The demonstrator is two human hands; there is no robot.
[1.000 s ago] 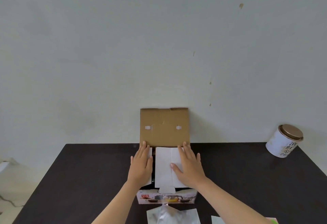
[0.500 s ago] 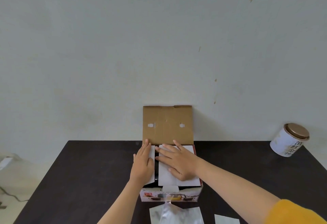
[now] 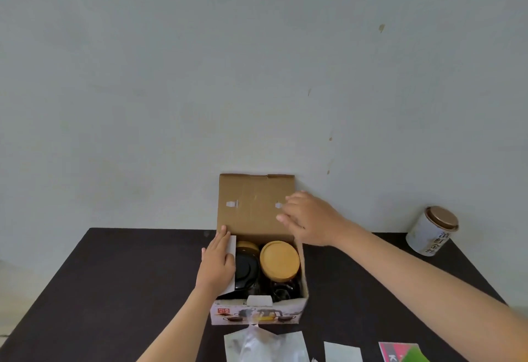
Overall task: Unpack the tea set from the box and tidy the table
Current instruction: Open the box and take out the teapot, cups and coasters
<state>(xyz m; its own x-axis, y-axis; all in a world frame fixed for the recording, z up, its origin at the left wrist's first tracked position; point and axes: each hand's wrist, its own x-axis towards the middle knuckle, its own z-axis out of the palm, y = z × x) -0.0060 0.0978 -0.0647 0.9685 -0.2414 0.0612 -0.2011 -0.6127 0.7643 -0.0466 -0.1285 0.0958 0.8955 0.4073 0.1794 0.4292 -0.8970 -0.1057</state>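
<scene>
The tea set box (image 3: 258, 314) stands open in the middle of the dark table (image 3: 120, 284), its brown lid flap (image 3: 253, 201) upright against the wall. Inside I see a round wooden lid (image 3: 279, 259) and dark glossy teaware (image 3: 247, 271). My left hand (image 3: 215, 266) lies flat on the left white inner flap (image 3: 232, 247), pressing it outward. My right hand (image 3: 310, 219) is lifted above the box's right rear corner, fingers spread, holding nothing. The right inner flap stands on edge along the box's right side.
A white tin with a brown lid (image 3: 433, 230) leans at the table's back right by the wall. Crumpled clear plastic (image 3: 264, 344), a white paper (image 3: 341, 351) and a red and green leaflet (image 3: 401, 351) lie at the near edge.
The white inner flaps that covered the box have been opened, baring the teaware. My right hand rose from the right flap up to the back right corner. My left hand stayed on the left flap.
</scene>
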